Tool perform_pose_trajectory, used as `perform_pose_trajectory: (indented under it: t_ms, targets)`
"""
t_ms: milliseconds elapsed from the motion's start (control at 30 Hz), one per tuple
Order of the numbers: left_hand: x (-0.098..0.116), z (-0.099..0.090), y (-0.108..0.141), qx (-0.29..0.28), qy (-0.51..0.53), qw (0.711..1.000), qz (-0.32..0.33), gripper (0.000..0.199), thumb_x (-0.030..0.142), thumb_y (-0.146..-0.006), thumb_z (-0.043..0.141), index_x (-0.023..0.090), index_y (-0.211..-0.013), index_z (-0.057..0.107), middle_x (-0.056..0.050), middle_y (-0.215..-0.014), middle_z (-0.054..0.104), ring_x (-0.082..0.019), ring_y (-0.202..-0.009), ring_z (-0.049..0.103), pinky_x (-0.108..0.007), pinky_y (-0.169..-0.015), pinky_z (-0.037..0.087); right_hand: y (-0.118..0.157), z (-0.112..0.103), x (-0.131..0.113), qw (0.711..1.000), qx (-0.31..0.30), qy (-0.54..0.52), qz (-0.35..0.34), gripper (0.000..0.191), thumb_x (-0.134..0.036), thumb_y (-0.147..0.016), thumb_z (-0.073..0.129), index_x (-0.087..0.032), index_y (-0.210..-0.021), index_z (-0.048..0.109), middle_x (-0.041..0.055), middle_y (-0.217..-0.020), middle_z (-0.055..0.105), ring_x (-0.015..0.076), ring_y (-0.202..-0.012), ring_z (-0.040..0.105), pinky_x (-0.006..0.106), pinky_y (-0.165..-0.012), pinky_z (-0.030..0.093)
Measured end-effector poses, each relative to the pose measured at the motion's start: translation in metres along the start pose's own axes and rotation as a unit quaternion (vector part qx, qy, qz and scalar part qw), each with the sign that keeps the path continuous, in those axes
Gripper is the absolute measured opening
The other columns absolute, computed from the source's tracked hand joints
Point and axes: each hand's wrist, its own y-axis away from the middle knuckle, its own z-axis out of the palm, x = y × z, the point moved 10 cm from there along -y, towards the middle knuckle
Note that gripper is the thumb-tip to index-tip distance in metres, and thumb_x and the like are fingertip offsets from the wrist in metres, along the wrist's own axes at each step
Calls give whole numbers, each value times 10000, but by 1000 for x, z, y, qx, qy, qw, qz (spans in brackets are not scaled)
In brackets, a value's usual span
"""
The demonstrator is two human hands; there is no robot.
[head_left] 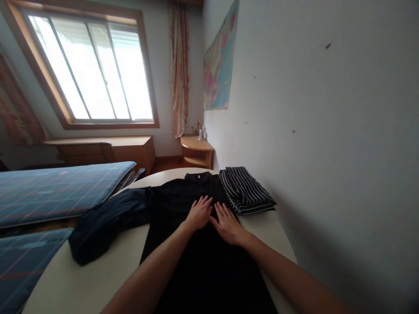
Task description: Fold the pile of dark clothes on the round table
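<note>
A black collared garment point(203, 266) is spread over a round white table point(101, 288), its collar at the far edge. One long sleeve point(108, 222) stretches out to the left. My left hand point(199, 213) lies flat on the upper part of the garment, fingers apart. Close beside it, my right hand point(228, 224) rests palm down on the same cloth with its fingers spread. Neither hand holds anything. Folded black-and-white striped cloth point(247, 192) sits at the far right of the table, just beyond my right hand.
Blue checked mattresses point(59, 192) stand left of the table. A white wall point(321, 165) runs close along the right side. Behind are a wooden desk point(131, 146), a small corner shelf point(196, 143) and a window point(94, 69).
</note>
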Motion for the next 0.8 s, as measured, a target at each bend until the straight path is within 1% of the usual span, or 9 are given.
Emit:
perform_pose_trajectory:
  t_ms: [100, 167, 233, 267, 367, 433, 500, 600, 800]
  targets:
    - [-26, -16, 8, 19, -22, 999, -24, 494, 328, -1004, 329, 177, -1466, 420, -111, -1527, 423, -245, -1429, 351, -411, -1134, 319, 2, -2, -9, 1000, 5, 10, 13, 803, -669, -949, 254, -145, -1557, 241, 136, -1630, 112, 342, -1498, 44, 483, -1200, 86]
    - [-57, -36, 18, 49, -75, 993, -78, 473, 341, -983, 379, 201, -1422, 482, -95, -1488, 480, -261, -1389, 411, -415, -1118, 334, 4, -3, -16, 1000, 8, 12, 18, 841, -718, -916, 288, -171, -1554, 260, 128, -1636, 88, 379, -1492, 25, 526, -1191, 65]
    - [-89, -59, 30, 75, -102, 985, -120, 465, 293, -962, 394, 155, -1389, 516, -141, -1469, 489, -304, -1375, 415, -463, -1116, 312, 3, -3, -19, 1000, 5, 8, 25, 871, -747, -896, 294, -171, -1549, 279, 118, -1639, 83, 393, -1490, 10, 552, -1185, 54]
    - [-105, -72, 37, 90, -117, 979, -141, 459, 273, -948, 406, 141, -1370, 532, -162, -1472, 477, -322, -1377, 402, -479, -1116, 298, 3, -2, -19, 1000, 4, 5, 29, 870, -749, -896, 287, -169, -1544, 295, 113, -1640, 89, 389, -1491, 7, 561, -1183, 55]
    - [-161, -113, 61, 123, -189, 943, -245, 454, 302, -913, 455, 150, -1326, 567, -201, -1403, 527, -357, -1283, 487, -488, -1019, 379, -2, -1, -19, 999, 6, 1, 35, 843, -729, -912, 258, -154, -1523, 340, 108, -1637, 111, 349, -1501, 6, 580, -1177, 53]
    - [-196, -129, 76, 112, -190, 924, -313, 492, 362, -910, 452, 128, -1329, 563, -241, -1301, 586, -406, -1189, 550, -531, -958, 402, -5, 1, -21, 999, 9, 4, 30, 841, -718, -919, 248, -134, -1517, 345, 116, -1635, 117, 323, -1505, 14, 586, -1176, 40]
    - [-218, -134, 85, 86, -170, 920, -342, 525, 406, -892, 479, 129, -1330, 564, -245, -1168, 655, -429, -1117, 591, -547, -912, 421, -8, 3, -21, 999, 11, 7, 31, 858, -720, -918, 245, -112, -1516, 338, 130, -1631, 124, 314, -1506, 22, 585, -1177, 31]
    - [-228, -134, 88, 70, -144, 932, -326, 554, 413, -857, 541, 179, -1360, 543, -193, -1071, 704, -406, -1070, 625, -518, -897, 448, -9, 7, -21, 999, 14, 11, 37, 870, -726, -914, 244, -104, -1516, 337, 142, -1629, 129, 320, -1505, 24, 586, -1176, 24]
    - [-214, -135, 91, 131, -96, 941, -296, 459, 200, -892, 428, 201, -1332, 561, -129, -1254, 621, -268, -1070, 646, -360, -919, 490, -7, 3, -22, 999, 10, 22, 45, 823, -687, -924, 300, -136, -1536, 294, 133, -1635, 104, 338, -1502, 12, 609, -1165, 20]
